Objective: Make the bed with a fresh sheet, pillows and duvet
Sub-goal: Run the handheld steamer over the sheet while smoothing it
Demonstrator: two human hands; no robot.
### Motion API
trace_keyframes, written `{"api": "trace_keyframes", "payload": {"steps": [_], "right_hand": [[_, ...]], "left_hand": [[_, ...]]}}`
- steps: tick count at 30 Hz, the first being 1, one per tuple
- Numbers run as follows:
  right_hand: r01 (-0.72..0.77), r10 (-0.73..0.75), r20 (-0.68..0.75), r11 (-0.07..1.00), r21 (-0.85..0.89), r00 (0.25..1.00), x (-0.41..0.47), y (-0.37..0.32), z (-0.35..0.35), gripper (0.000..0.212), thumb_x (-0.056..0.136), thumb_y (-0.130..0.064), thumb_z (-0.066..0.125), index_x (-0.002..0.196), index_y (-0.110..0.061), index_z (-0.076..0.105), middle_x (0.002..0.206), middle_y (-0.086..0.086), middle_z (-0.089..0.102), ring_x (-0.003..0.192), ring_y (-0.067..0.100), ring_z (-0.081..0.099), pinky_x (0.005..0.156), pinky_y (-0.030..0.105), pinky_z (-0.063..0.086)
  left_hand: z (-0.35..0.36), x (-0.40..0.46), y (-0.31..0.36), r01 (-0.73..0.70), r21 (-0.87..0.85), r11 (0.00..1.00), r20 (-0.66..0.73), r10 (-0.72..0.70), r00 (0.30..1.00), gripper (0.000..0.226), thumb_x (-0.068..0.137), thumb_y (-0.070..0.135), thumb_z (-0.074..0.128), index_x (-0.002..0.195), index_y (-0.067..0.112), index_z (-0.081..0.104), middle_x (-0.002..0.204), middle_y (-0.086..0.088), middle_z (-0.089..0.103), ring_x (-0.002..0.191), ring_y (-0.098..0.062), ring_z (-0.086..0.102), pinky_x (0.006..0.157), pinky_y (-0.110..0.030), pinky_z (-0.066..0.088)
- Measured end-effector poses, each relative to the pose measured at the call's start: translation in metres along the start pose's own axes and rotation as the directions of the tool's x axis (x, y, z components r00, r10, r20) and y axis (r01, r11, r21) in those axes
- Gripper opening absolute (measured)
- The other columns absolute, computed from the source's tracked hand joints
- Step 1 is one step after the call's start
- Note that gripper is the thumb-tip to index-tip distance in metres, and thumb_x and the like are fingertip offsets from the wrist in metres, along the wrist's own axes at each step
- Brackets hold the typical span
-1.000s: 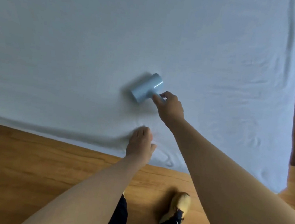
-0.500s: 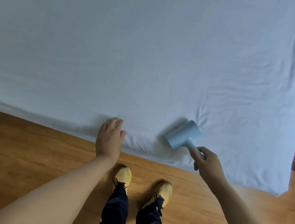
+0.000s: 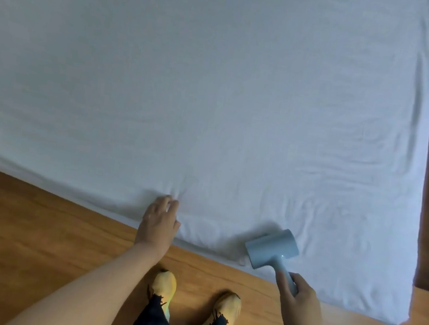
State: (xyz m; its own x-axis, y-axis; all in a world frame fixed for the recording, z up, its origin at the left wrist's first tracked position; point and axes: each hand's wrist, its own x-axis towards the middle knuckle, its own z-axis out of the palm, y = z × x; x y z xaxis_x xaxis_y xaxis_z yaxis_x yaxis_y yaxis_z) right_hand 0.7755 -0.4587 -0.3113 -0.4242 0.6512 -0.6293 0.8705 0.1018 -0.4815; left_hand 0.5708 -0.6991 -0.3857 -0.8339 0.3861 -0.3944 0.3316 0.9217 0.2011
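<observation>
Left hand (image 3: 160, 221): laid on the sheet (image 3: 215, 95) edge, fingers pressed together.
Right hand (image 3: 297, 296): at 4 o'clock, fingers curled round the roller (image 3: 273, 249) handle.

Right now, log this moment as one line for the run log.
left hand: pressing sheet at near edge | right hand: gripping blue roller handle | roller head: on sheet

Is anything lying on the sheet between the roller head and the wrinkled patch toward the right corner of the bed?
Nothing visible. The right hand grips the roller by its handle, with the head over the sheet at the near edge. The wrinkles just beyond it lie bare. The left hand presses the sheet off to the left, out of that path.
</observation>
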Motion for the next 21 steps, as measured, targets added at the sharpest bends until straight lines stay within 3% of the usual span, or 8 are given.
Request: {"api": "trace_keyframes", "payload": {"steps": [2, 4, 8, 10, 12, 15, 19, 21], "right_hand": [[0.004, -0.004, -0.006, 0.993, 0.117, 1.000, -0.007, -0.018, 0.008, 0.041, 0.091, -0.048, 0.062, 0.068, -0.013, 0.061, 0.054, 0.000, 0.045, 0.054, 0.018, 0.043, 0.056, 0.032, 0.036], [0.017, -0.022, 0.021, 0.977, 0.214, 1.000, -0.004, -0.048, 0.023, 0.045, 0.094, -0.049, 0.058, 0.065, -0.015, 0.053, 0.055, 0.001, 0.043, 0.054, 0.017, 0.040, 0.056, 0.032, 0.033], [0.003, -0.057, 0.104, 0.890, 0.456, 0.993, 0.036, -0.144, 0.062, 0.038, 0.099, -0.036, 0.049, 0.070, -0.012, 0.046, 0.059, 0.005, 0.047, 0.047, 0.014, 0.035, 0.047, 0.028, 0.028], [-0.045, -0.042, 0.141, 0.825, 0.564, 0.989, 0.067, -0.205, 0.084, 0.028, 0.095, -0.029, 0.049, 0.073, -0.013, 0.045, 0.060, 0.005, 0.045, 0.042, 0.013, 0.030, 0.042, 0.022, 0.024], [-0.039, -0.061, 0.131, 0.763, 0.646, 0.989, 0.104, -0.269, 0.104, 0.026, 0.097, -0.029, 0.048, 0.079, -0.011, 0.049, 0.060, 0.005, 0.046, 0.041, 0.014, 0.030, 0.040, 0.019, 0.024], [0.038, -0.098, 0.061, 0.776, 0.629, 0.993, 0.155, -0.338, 0.132, 0.036, 0.101, -0.039, 0.045, 0.081, -0.010, 0.052, 0.062, 0.005, 0.051, 0.042, 0.016, 0.037, 0.040, 0.018, 0.029], [-0.049, -0.004, 0.112, 0.881, 0.471, 0.994, 0.174, -0.351, 0.171, 0.037, 0.101, -0.044, 0.042, 0.079, -0.014, 0.047, 0.073, 0.007, 0.056, 0.045, 0.018, 0.041, 0.044, 0.019, 0.033], [-0.042, 0.003, 0.084, 0.886, 0.462, 0.996, 0.166, -0.332, 0.172, 0.040, 0.100, -0.046, 0.043, 0.079, -0.013, 0.049, 0.071, 0.007, 0.057, 0.042, 0.017, 0.039, 0.043, 0.019, 0.032]], "left_hand": [[0.005, -0.003, -0.003, -0.036, 0.059, 0.998, -0.026, 0.038, 0.999, 0.051, 0.073, 0.013, 0.082, 0.120, 0.008, 0.064, 0.129, -0.014, 0.057, 0.112, -0.033, 0.061, 0.089, -0.039, 0.057], [0.016, -0.005, -0.007, -0.074, 0.124, 0.989, -0.058, 0.082, 0.995, 0.059, 0.070, 0.010, 0.085, 0.125, 0.006, 0.063, 0.131, -0.017, 0.057, 0.118, -0.035, 0.060, 0.094, -0.041, 0.056], [0.034, -0.012, -0.014, -0.097, 0.224, 0.970, -0.044, 0.110, 0.993, 0.074, 0.081, 0.015, 0.074, 0.147, 0.001, 0.042, 0.153, -0.021, 0.037, 0.142, -0.040, 0.035, 0.116, -0.050, 0.033], [0.030, -0.016, -0.014, -0.116, 0.191, 0.975, -0.025, 0.123, 0.992, 0.070, 0.079, 0.018, 0.072, 0.143, 0.002, 0.049, 0.150, -0.021, 0.043, 0.140, -0.039, 0.039, 0.115, -0.050, 0.036], [0.030, -0.017, -0.020, -0.182, 0.184, 0.966, -0.074, 0.199, 0.977, 0.060, 0.084, 0.027, 0.055, 0.139, 0.003, 0.054, 0.147, -0.020, 0.048, 0.136, -0.038, 0.039, 0.116, -0.048, 0.028], [0.037, -0.009, -0.036, -0.263, 0.208, 0.942, -0.075, 0.284, 0.956, 0.073, 0.081, 0.039, 0.051, 0.146, 0.005, 0.047, 0.153, -0.018, 0.040, 0.141, -0.038, 0.035, 0.116, -0.047, 0.016], [0.033, -0.005, -0.056, -0.350, 0.106, 0.931, -0.145, 0.363, 0.921, 0.063, 0.087, 0.035, 0.052, 0.146, 0.013, 0.047, 0.150, -0.007, 0.046, 0.137, -0.028, 0.043, 0.114, -0.043, 0.034], [0.024, 0.007, -0.065, -0.408, 0.092, 0.908, -0.257, 0.417, 0.872, 0.048, 0.091, 0.030, 0.047, 0.137, 0.017, 0.055, 0.135, -0.002, 0.057, 0.119, -0.025, 0.056, 0.103, -0.040, 0.039]]}}
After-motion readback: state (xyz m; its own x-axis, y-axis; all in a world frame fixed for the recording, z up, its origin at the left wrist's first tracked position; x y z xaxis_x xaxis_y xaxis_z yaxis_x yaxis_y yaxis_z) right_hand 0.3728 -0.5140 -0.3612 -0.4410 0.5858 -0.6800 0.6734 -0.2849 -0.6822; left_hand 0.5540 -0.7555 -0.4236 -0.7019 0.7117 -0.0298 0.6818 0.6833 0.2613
